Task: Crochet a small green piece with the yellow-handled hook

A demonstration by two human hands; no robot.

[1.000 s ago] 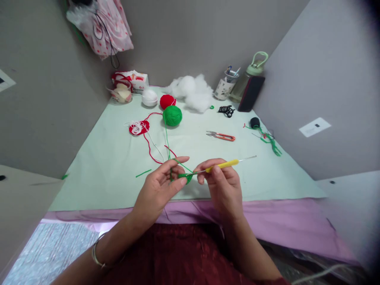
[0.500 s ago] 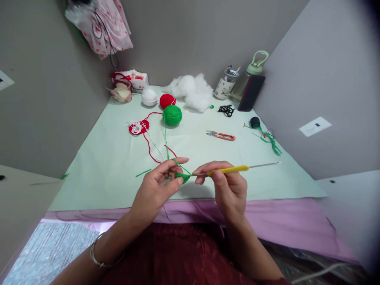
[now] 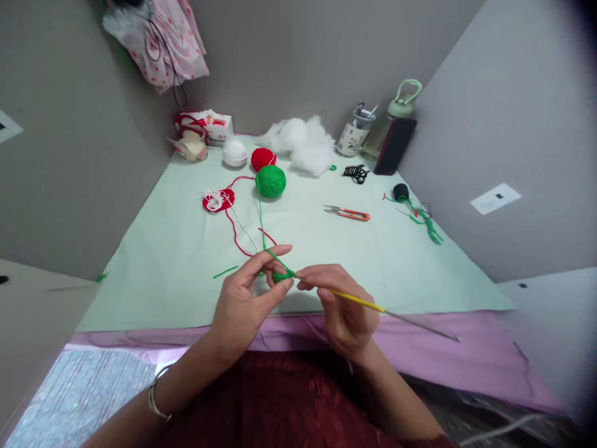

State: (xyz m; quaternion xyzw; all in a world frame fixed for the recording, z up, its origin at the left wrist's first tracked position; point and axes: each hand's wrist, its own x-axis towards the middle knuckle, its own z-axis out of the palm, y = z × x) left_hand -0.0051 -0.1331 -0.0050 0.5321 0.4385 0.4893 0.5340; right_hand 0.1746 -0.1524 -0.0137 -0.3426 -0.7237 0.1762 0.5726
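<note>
A small green crochet piece [image 3: 281, 275] is pinched between the thumb and fingers of my left hand [image 3: 245, 303]. Green yarn [image 3: 260, 214] runs from the green ball [image 3: 271, 182] down over my left index finger to the piece. My right hand [image 3: 347, 311] is closed round a crochet hook with a yellow handle [image 3: 358, 300]; its near tip meets the green piece, while the bare metal end points down to the right. Fingers partly hide the piece.
Behind lie red [image 3: 262, 159] and white [image 3: 234, 153] yarn balls and white stuffing [image 3: 303, 144]. Orange snips [image 3: 347, 213] lie right of centre. A red-and-white piece [image 3: 218, 200] sits at left. A pen cup [image 3: 354, 134], bottle [image 3: 379, 134] and dark phone [image 3: 395, 147] stand back right.
The hook has tilted, its far end swinging downward and to the right. My right hand has turned and lowered slightly, and the green piece has shifted a little left between my left fingers.
</note>
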